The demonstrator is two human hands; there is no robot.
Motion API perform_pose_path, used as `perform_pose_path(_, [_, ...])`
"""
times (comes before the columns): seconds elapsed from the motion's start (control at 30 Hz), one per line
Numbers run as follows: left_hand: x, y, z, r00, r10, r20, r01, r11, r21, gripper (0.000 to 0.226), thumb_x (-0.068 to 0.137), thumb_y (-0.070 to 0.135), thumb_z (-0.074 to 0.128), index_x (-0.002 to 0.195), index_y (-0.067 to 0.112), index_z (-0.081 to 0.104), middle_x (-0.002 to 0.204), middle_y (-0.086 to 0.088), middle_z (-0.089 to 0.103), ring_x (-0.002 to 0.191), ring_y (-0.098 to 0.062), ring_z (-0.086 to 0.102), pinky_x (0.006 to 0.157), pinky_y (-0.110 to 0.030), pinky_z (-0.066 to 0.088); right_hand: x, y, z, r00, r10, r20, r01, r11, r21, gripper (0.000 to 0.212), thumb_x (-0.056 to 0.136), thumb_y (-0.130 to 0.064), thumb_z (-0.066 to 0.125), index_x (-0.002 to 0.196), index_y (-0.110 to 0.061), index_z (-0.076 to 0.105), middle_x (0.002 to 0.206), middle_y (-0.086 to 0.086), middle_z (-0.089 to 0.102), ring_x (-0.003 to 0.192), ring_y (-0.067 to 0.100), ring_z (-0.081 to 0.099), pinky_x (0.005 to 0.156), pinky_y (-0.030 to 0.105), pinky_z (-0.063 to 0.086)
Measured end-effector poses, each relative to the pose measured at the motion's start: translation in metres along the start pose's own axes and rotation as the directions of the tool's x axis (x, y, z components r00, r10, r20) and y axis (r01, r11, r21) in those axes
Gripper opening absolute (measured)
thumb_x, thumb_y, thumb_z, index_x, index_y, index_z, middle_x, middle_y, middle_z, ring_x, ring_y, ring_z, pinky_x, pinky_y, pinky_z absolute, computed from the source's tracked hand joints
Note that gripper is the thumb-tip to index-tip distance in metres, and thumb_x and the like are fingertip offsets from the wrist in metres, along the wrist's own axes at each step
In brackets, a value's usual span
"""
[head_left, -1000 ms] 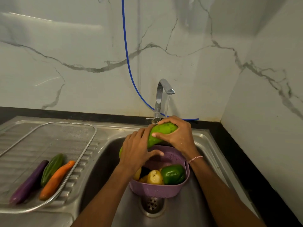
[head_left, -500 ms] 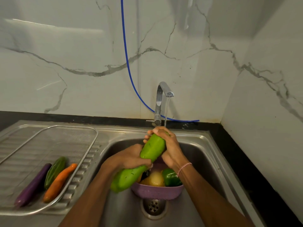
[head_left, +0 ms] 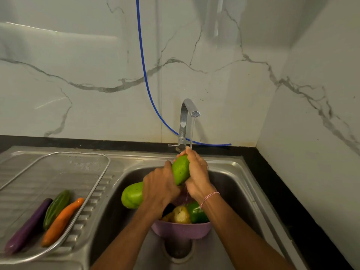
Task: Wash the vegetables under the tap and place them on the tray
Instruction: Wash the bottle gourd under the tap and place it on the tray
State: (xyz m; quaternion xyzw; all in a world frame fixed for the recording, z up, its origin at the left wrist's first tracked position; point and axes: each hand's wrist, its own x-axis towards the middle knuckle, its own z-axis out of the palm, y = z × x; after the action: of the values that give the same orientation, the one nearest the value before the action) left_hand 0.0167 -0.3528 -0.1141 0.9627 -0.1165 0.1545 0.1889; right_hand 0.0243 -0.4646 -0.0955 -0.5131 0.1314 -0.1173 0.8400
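Note:
A long light-green gourd [head_left: 180, 170] slants over the sink under the running tap [head_left: 187, 117]. My left hand [head_left: 159, 190] grips its middle and my right hand [head_left: 196, 172] grips its upper end, where the water falls. Below them a purple colander [head_left: 181, 229] holds a green pepper [head_left: 196, 213], a yellowish potato [head_left: 181, 215] and other partly hidden vegetables. On the mesh tray [head_left: 85, 158] at the left lie a purple aubergine [head_left: 27, 227], a dark green gourd [head_left: 56, 208] and an orange carrot [head_left: 62, 221].
The steel sink basin [head_left: 229, 184] has its drain [head_left: 178, 248] just in front of the colander. A blue hose [head_left: 144, 71] hangs down the marble wall behind the tap. A black counter edge [head_left: 272, 191] runs along the right of the sink.
The gourd has tilted from lying across to slanting, its lower end now down to the left. My left hand slid along to its middle; my right hand stays on the upper end.

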Motion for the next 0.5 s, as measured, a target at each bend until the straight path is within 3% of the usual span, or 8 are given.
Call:
perform_pose_path(0.07, [0.002,-0.001,-0.008,0.991,-0.055,0.125,0.068,0.992,-0.109,0.057,0.063,0.062,0.073,0.108,0.030,0.058,0.098,0.003,0.072,0.089,-0.026,0.070,0.081,-0.038,0.056,0.002,-0.004,-0.009,0.986,0.045,0.163,-0.051,0.998,0.034,0.028,0.103,-0.030,0.062,0.081,-0.015,0.072,0.104,0.016,0.074,0.098,0.030,0.069,0.101,0.051,0.056])
perform_pose_path(0.13, [0.004,-0.002,-0.017,0.968,-0.068,0.240,0.114,0.977,-0.182,0.054,0.056,0.061,0.074,0.098,0.030,0.064,0.090,0.007,0.072,0.081,-0.020,0.069,0.078,-0.035,0.057,0.002,-0.006,-0.018,0.952,0.044,0.304,-0.074,0.993,0.087,0.023,0.105,-0.025,0.059,0.089,-0.013,0.070,0.112,0.018,0.072,0.103,0.031,0.069,0.103,0.050,0.054])
perform_pose_path(0.23, [0.005,-0.001,-0.025,0.952,-0.048,0.302,0.121,0.967,-0.226,0.049,0.056,0.055,0.078,0.096,0.028,0.069,0.088,0.009,0.071,0.077,-0.016,0.066,0.072,-0.031,0.051,0.002,-0.004,-0.024,0.918,0.012,0.397,-0.069,0.989,0.129,0.014,0.103,-0.019,0.061,0.093,-0.013,0.069,0.108,0.018,0.072,0.099,0.030,0.070,0.098,0.047,0.055])
perform_pose_path(0.33, [-0.003,0.004,-0.014,0.993,-0.015,0.118,0.037,0.982,-0.188,0.058,0.066,0.065,0.071,0.113,0.032,0.061,0.098,0.008,0.070,0.087,-0.020,0.068,0.079,-0.033,0.052,0.003,-0.004,-0.017,0.964,-0.025,0.265,-0.012,0.990,0.137,0.012,0.100,-0.022,0.067,0.093,-0.013,0.071,0.089,0.012,0.070,0.085,0.026,0.067,0.088,0.044,0.057])
perform_pose_path(0.43, [-0.010,0.010,0.005,0.987,0.049,-0.151,-0.058,0.997,-0.057,0.041,0.082,0.052,0.066,0.112,0.028,0.051,0.105,0.004,0.070,0.091,-0.025,0.069,0.076,-0.038,0.053,0.003,-0.003,-0.007,1.000,-0.022,0.013,0.020,0.991,0.134,0.025,0.099,-0.035,0.070,0.093,-0.011,0.072,0.084,0.008,0.071,0.080,0.022,0.070,0.079,0.039,0.061])
perform_pose_path(0.5, [-0.009,0.011,0.011,0.977,0.082,-0.196,-0.093,0.994,-0.049,0.039,0.085,0.046,0.068,0.112,0.025,0.049,0.106,0.001,0.071,0.089,-0.026,0.069,0.074,-0.039,0.052,0.002,0.000,-0.006,0.999,-0.021,-0.048,0.028,0.988,0.155,0.028,0.099,-0.036,0.070,0.092,-0.009,0.071,0.079,0.007,0.071,0.078,0.021,0.070,0.078,0.039,0.062])
